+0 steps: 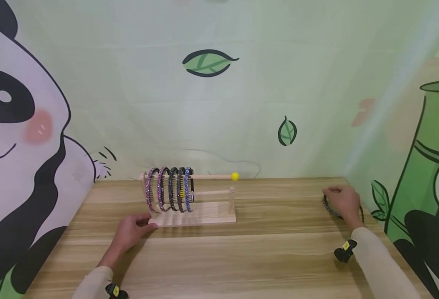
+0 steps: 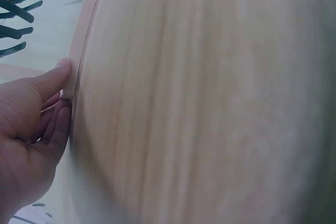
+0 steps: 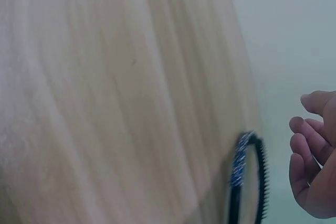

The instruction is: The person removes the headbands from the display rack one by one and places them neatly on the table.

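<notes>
A light wooden headband rack (image 1: 204, 214) stands at the middle-left of the table. Several glittery headbands (image 1: 171, 189) with comb teeth, in pink-purple, black and blue, hang side by side on its upper rod. My left hand (image 1: 129, 232) grips the near left corner of the rack's base, thumb on one side and fingers curled at the other. Far to the right, my right hand (image 1: 343, 203) hovers over a dark blue glittery headband (image 3: 239, 166) lying on the table. The right wrist view shows the fingers (image 3: 298, 145) loosely bent, apart from that headband, with nothing between them.
A yellow ball (image 1: 235, 176) caps the right end of the upper rod. The wood-grain table (image 1: 219, 261) reaches back to a green cloth backdrop (image 1: 148, 104) with panda and leaf prints. A thin cord (image 1: 227, 160) shows against the backdrop behind the rack.
</notes>
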Motion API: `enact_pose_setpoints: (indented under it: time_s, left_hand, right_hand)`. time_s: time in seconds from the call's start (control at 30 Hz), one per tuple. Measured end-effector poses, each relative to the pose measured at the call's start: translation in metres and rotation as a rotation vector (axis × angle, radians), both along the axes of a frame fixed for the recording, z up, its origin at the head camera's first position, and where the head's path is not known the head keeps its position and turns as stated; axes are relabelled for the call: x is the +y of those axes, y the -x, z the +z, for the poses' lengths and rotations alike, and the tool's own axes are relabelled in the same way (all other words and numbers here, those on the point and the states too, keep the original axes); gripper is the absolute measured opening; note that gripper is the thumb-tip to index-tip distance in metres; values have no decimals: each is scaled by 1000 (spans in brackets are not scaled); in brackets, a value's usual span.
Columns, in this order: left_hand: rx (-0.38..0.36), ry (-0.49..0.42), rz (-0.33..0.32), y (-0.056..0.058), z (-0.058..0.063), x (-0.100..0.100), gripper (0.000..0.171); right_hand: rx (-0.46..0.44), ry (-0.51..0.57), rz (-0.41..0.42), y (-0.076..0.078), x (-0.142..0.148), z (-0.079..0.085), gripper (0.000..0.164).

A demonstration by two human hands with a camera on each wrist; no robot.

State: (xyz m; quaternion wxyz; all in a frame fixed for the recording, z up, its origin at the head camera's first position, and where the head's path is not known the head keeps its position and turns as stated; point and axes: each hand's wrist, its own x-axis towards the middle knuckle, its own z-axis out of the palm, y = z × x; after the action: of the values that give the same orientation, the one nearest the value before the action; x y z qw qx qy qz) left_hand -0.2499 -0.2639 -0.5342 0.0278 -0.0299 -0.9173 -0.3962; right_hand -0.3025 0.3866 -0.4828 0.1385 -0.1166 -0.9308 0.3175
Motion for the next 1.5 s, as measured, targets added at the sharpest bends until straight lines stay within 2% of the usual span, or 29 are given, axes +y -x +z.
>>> enact_pose_setpoints:
  time_s: [0.27,0.6,0.87,1.07,1.3,1.5]
  left_hand:
    - [4,7,2,0,-1,-1,47]
    - [8,-11,1,1,-1,-1,48]
    - [6,-7,3,0,0,0,46]
    - [16,3,-1,0,0,0,45]
    - [21,10,5,0,0,0,45]
    - [42,8,2,1,-1,-1,45]
  right_hand:
    - [78,62,72,-4,-13,20,53]
    - [226,111,164,-14,-39,45,52]
    - [352,170,205,-17,-69,52,44]
    - [389,180,252,-27,-96,62,42]
    - [400,246,330,-41,-129,73,36]
    - [417,299,416,-49,-153,76,30]
